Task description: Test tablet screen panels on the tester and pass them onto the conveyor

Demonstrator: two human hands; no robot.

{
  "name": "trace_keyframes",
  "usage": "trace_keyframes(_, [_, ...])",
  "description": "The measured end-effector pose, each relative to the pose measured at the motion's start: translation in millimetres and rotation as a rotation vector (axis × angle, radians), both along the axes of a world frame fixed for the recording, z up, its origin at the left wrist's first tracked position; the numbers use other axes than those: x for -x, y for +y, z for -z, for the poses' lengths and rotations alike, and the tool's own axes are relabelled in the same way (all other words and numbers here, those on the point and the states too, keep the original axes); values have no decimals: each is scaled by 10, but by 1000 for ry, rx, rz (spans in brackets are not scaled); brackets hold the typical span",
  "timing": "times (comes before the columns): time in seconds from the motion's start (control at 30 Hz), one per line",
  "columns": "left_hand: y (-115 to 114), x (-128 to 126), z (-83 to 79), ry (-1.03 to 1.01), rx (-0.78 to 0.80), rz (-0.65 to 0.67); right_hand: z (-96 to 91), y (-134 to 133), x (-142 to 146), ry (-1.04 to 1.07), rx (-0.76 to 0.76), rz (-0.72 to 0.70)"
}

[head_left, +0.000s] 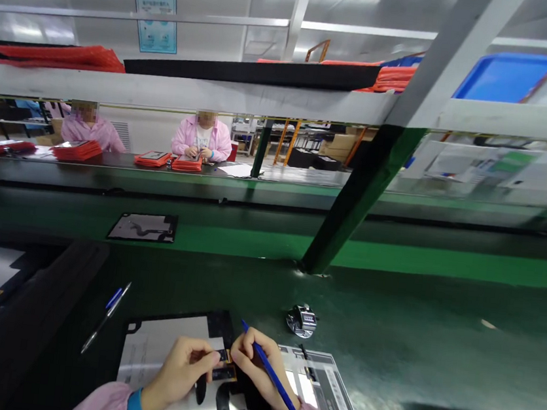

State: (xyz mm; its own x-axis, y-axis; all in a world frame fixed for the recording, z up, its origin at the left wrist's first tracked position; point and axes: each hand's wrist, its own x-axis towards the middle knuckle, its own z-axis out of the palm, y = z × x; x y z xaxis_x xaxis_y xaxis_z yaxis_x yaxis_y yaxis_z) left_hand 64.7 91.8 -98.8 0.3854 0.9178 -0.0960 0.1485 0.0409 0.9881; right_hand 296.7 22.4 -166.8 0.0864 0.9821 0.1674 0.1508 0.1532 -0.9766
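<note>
My left hand (181, 373), with a blue band at the wrist, is over a flat display panel (143, 348) with a silver back and black edges. Its thumb and forefinger pinch the end of a dark flex cable (223, 355) on the panel. Close beside it, my right hand (262, 369) is closed round a slim blue pen-like stick (277, 386), which slants across the hand. The fingertips of the right hand meet the gold-edged end of the cable. A second panel with a white frame (331, 389) lies partly under the right forearm.
A silver tally counter (302, 320) stands beyond my right hand. A blue-and-clear pen (106, 316) lies left of the panel. At far left is a black tray (60, 293) holding a panel. Another panel (143, 227) lies further back. A dark post (345, 220) rises behind; two people sit across.
</note>
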Motion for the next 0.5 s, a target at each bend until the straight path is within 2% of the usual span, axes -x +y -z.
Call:
trace_keyframes(0.17, [7,6,50,20,-14,4,-222,384,342,23,-9,-73])
trace_keyframes(0.27, [6,17,62,41,-19,8,-347,603,547,56,-39,-165])
trace_keyframes(0.37, [7,22,65,62,-24,13,-408,658,618,82,-68,-240])
trace_keyframes(0.5, [15,28,82,82,-32,19,-413,617,594,74,-75,-266])
